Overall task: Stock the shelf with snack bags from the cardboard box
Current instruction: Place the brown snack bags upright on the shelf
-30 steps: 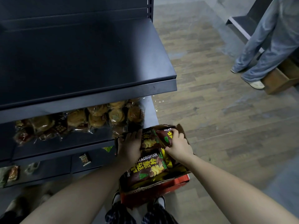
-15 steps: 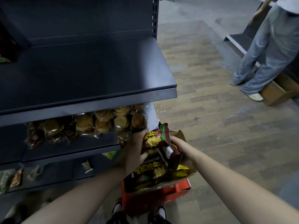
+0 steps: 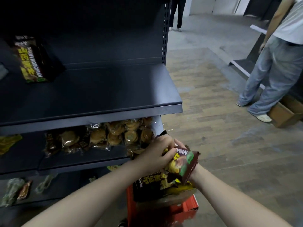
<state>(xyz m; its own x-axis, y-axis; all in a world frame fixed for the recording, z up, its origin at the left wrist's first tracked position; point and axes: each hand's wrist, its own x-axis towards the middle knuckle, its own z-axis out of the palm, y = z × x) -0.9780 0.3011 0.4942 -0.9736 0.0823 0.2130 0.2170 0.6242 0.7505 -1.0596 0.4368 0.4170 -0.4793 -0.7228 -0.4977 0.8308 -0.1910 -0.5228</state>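
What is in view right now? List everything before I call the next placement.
held snack bag: one, brown, yellow and green, above the box
boxed snack bags: count unclear, brown and yellow, inside the cardboard box
cardboard box: one, red outside, on the floor by the shelving
shelved snack bag: one, brown and yellow, upper shelf, far left
upper shelf: one, dark grey, above the pastries
pastry packs: several, golden brown in clear wrap, middle shelf
small packets: a few, greenish and brown, bottom shelf
bystander: one, blue jeans, right
brown box: one, at the bystander's feet
left hand: one, fingers curled over the held bag's top
right hand: one, behind the held bag, mostly hidden
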